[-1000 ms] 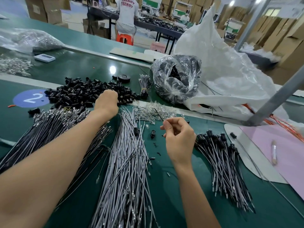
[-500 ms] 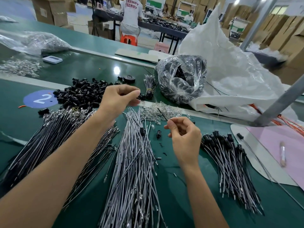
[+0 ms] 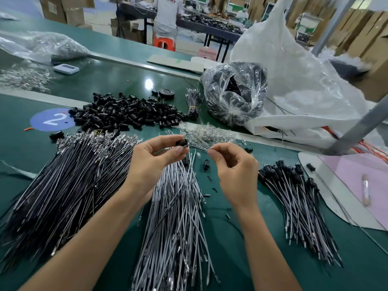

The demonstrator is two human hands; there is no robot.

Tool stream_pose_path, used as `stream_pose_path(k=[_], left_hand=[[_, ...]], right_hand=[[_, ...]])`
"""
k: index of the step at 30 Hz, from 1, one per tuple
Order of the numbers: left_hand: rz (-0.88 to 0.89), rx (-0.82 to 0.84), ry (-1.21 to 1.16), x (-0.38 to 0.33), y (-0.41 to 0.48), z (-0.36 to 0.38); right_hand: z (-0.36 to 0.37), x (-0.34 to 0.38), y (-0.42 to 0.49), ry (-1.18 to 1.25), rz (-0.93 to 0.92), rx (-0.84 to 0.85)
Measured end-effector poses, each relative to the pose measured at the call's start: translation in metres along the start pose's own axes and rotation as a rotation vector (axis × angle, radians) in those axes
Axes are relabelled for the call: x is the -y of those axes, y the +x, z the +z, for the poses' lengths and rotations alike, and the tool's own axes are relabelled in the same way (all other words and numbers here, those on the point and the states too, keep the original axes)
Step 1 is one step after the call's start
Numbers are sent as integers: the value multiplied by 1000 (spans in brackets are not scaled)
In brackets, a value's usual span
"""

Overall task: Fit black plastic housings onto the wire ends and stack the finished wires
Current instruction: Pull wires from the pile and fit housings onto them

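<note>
The left hand (image 3: 152,162) pinches a black plastic housing (image 3: 182,143) between thumb and fingertips. The right hand (image 3: 235,171) pinches a thin wire (image 3: 199,147) close to its end, and the wire runs toward the housing; whether the tip has entered it I cannot tell. To seat it well, I judge the wire should stay in line with the bore, be gripped short so it cannot buckle, and be pushed straight home. Under the hands fans a bundle of grey wires (image 3: 178,217), with darker wires (image 3: 63,175) to the left and the finished stack (image 3: 294,198) to the right. Beyond lie the loose housings (image 3: 126,111), clear bulbs (image 3: 207,134) and a bagged batch (image 3: 235,93), all on the green bench (image 3: 231,259). Behind, cardboard boxes (image 3: 63,7) and a seated person (image 3: 168,11)
</note>
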State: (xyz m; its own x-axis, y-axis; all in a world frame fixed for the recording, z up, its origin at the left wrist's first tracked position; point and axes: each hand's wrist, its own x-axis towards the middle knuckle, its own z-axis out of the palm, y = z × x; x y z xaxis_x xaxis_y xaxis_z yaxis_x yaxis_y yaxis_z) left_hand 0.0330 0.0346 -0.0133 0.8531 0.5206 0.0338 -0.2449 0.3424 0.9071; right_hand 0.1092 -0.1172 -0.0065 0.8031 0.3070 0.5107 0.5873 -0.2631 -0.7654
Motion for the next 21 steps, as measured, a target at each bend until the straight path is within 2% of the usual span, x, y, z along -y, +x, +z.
stream_pose_path(k=[11,21], left_hand=[[39,51,127,3,1,0],[59,75,147,5,1,0]], right_hand=[[2,0,-1,-46,-53,-14],[1,-2,1,-45,-34,-23]])
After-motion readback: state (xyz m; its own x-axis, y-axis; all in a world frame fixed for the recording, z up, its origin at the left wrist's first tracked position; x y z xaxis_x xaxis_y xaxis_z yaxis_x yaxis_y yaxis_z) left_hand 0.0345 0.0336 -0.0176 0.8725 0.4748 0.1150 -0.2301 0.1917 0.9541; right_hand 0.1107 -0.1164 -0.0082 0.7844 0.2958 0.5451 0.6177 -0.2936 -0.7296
